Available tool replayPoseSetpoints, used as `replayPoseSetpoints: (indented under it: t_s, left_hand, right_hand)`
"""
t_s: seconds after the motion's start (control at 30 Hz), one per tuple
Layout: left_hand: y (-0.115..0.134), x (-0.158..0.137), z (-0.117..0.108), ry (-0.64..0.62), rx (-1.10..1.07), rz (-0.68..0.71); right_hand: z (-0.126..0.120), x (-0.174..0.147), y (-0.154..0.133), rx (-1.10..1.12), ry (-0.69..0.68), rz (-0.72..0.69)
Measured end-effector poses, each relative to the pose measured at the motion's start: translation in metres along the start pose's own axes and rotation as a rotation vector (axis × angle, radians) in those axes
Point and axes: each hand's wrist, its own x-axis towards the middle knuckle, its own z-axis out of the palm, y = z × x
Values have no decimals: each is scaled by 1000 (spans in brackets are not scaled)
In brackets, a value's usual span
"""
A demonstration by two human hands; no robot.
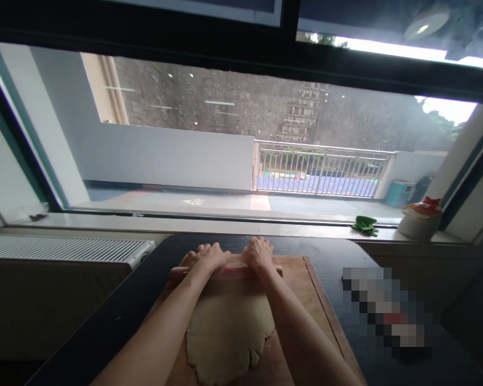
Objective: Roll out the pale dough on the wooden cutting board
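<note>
A wide, thin sheet of pale dough lies on a wooden board, its near edge ragged and cracked on the right. Across the dough's far part runs a wooden rolling pin, reddish in the middle, with its ends showing outside my forearms. My left hand is at the left part of the pin, fingers bent forward over its far side. At the right part, my right hand is in a similar curled pose. The undersides of both hands and their exact contact with pin and dough are hidden.
The board lies on a dark table by a large window. A blurred-out object lies on the right. The sill holds a green crumpled item and a white bag with an orange top. A radiator stands left.
</note>
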Motion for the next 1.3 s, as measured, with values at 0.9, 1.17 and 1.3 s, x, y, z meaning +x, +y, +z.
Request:
replayPoseSetpoints:
  t_s: [0.9,1.17,1.3]
  left_hand:
    - [-5,-49,-6,103,0,-61]
    - [4,-15,-11,122,-38,-70]
    - [4,-1,-12,56,-37,-39]
  right_hand:
    - [-11,-63,-5,2,176,-138]
    - [-5,-17,-2,-15,158,-164]
    - [0,1,-2,-21,139,-158]
